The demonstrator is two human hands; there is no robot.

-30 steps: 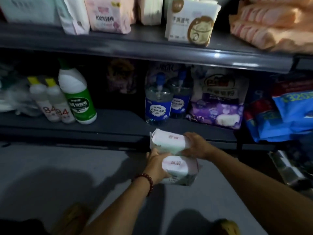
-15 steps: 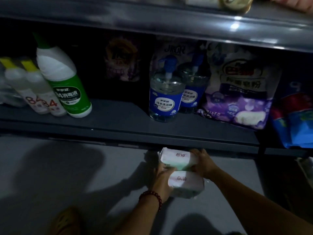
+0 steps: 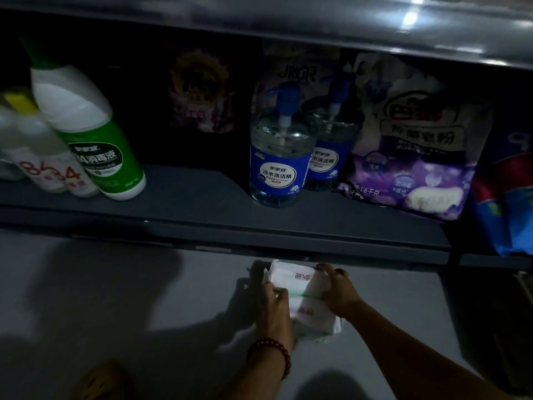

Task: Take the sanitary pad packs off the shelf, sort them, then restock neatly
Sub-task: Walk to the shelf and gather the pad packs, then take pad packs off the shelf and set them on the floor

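Note:
Two white sanitary pad packs with pink print are stacked low over the grey floor (image 3: 115, 298), just in front of the bottom shelf. The upper pack (image 3: 294, 280) lies on the lower pack (image 3: 314, 321). My left hand (image 3: 275, 310), with a red bead bracelet on the wrist, grips the left side of the stack. My right hand (image 3: 336, 290) grips the right end of the upper pack, fingers curled over its top. Whether the lower pack touches the floor is hidden by my hands.
The dark bottom shelf (image 3: 202, 215) holds a green-labelled disinfectant bottle (image 3: 92, 140), small white bottles (image 3: 49, 171), two blue-labelled pump bottles (image 3: 278, 166), a purple detergent bag (image 3: 415, 145) and blue packs (image 3: 507, 203) at far right. A shoe (image 3: 98, 379) shows at the bottom.
Both hands have carried the two stacked packs down from shelf-edge height to near the floor. My view has tilted down, so the upper shelf with pad packs has left the frame.

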